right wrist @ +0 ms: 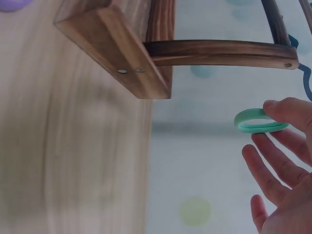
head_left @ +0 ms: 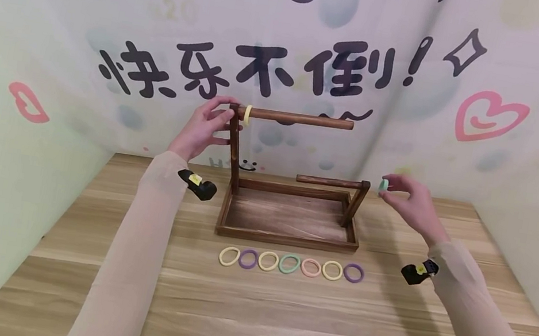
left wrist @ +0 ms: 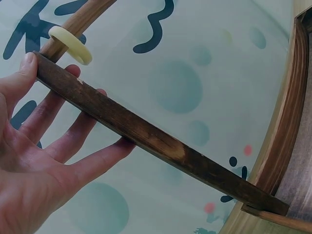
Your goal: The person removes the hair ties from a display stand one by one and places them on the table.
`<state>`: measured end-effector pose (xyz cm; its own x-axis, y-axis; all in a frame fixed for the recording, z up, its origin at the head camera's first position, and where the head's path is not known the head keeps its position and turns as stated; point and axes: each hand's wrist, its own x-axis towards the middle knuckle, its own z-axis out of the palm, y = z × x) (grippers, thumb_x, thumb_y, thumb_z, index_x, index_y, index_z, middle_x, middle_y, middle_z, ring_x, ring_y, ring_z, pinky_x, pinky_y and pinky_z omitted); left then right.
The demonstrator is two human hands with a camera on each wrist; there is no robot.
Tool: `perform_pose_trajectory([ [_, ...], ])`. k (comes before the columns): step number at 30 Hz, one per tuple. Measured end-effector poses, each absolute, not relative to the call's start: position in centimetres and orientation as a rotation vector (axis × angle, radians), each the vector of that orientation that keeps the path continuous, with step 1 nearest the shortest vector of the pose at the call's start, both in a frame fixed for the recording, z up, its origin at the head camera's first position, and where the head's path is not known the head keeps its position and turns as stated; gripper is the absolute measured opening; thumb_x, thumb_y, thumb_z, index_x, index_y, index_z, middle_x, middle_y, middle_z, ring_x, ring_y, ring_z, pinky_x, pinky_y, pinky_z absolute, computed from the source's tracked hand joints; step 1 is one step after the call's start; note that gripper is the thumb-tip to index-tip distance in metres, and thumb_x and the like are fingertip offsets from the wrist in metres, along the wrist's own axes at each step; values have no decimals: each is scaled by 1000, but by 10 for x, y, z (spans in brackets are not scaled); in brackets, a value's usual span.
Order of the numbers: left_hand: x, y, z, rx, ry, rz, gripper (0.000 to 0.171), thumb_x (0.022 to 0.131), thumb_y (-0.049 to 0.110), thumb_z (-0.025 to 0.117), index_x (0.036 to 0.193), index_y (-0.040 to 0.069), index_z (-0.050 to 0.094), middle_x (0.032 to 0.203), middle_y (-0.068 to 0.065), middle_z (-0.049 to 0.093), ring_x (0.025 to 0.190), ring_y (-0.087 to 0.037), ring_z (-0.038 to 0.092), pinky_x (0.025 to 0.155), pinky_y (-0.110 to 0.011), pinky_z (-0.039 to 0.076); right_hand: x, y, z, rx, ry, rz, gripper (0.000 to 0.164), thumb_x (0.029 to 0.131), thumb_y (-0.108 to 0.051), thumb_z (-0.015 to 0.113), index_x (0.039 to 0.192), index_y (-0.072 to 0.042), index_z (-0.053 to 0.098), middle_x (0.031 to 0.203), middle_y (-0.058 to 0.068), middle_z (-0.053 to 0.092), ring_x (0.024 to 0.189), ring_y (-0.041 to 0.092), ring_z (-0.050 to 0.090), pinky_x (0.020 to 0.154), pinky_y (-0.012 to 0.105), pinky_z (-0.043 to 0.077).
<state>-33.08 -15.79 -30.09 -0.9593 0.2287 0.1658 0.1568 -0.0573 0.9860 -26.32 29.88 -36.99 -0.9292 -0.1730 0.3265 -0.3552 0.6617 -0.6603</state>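
A dark wooden display rack has a tray base, a tall left post with a long upper bar, and a shorter right post with a lower bar. My left hand holds the top of the tall post, thumb at its upper corner and fingers reaching behind it. Just beside that hand, a yellow hair tie hangs around the upper bar at its post end. To the right of the lower post, my right hand pinches a mint-green hair tie between thumb and fingers, in the air apart from the rack.
A row of several hair ties in yellow, purple, green and pink, such as a green one, lies flat in front of the rack. The wooden table meets a printed cloth backdrop behind the rack and at both sides.
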Motion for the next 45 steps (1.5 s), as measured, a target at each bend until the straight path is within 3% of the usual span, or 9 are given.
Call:
perform_pose_trajectory([
  [5, -332, -158, -301, 427, 2118, 2208, 21, 100, 20, 53, 121, 21, 56, 119, -11, 61, 104, -28, 62, 88, -60, 45, -259, 302, -379, 431, -2646, 1107, 36, 91, -15, 69, 121, 1, 59, 109, 18, 65, 104, 31, 58, 81, 35, 45],
  [10, -332, -158, -302, 417, 2115, 2209, 22, 100, 21, 53, 122, 21, 56, 120, -11, 60, 104, -28, 62, 89, -61, 44, -251, 305, -389, 445, -2631, 1104, 35, 90, -16, 70, 119, 1, 59, 106, 16, 67, 99, 18, 58, 82, 32, 44],
  [15, -332, -158, -302, 418, 2121, 2208, 22, 100, 21, 53, 122, 22, 56, 120, -11, 60, 104, -28, 62, 90, -62, 43, -243, 307, -395, 455, -2637, 1138, 36, 90, -14, 70, 119, 3, 58, 108, 19, 65, 105, 36, 57, 88, 48, 43],
  [18, -332, -158, -302, 422, 2117, 2211, 22, 100, 21, 54, 122, 22, 56, 119, -11, 61, 104, -28, 62, 90, -62, 43, -239, 307, -398, 472, -2630, 1159, 36, 88, -10, 71, 118, 5, 58, 108, 20, 65, 104, 37, 57, 89, 55, 41],
  [25, -332, -159, -302, 426, 2121, 2210, 22, 100, 22, 54, 122, 21, 56, 119, -10, 61, 104, -28, 62, 90, -62, 43, -229, 310, -408, 448, -2663, 1165, 36, 88, -14, 73, 118, 1, 60, 109, 16, 66, 99, 16, 58, 86, 38, 45],
  [30, -331, -159, -302, 429, 2109, 2214, 21, 100, 21, 54, 121, 22, 57, 116, -9, 62, 104, -29, 62, 90, -63, 42, -222, 313, -415, 440, -2687, 1192, 38, 88, -13, 73, 119, 2, 58, 112, 19, 64, 102, 26, 57, 87, 46, 46],
  [37, -332, -159, -302, 417, 2111, 2218, 20, 100, 20, 54, 120, 22, 57, 117, -9, 62, 103, -28, 63, 89, -61, 44, -214, 318, -421, 446, -2704, 1232, 37, 88, -12, 72, 119, 2, 58, 113, 17, 64, 99, 14, 59, 85, 27, 47],
  [42, -333, -159, -302, 417, 2122, 2205, 22, 100, 21, 54, 122, 21, 56, 120, -11, 61, 105, -29, 62, 90, -62, 43, -207, 324, -427, 458, -2774, 1263, 35, 90, -16, 70, 120, -2, 58, 113, 14, 63, 102, 14, 57, 82, 21, 46],
  [45, -332, -158, -302, 425, 2129, 2198, 23, 100, 22, 53, 123, 21, 55, 121, -11, 61, 106, -30, 61, 90, -62, 43, -203, 327, -429, 465, -2821, 1263, 34, 91, -18, 69, 119, -3, 57, 114, 13, 63, 104, 18, 58, 85, 25, 46],
])
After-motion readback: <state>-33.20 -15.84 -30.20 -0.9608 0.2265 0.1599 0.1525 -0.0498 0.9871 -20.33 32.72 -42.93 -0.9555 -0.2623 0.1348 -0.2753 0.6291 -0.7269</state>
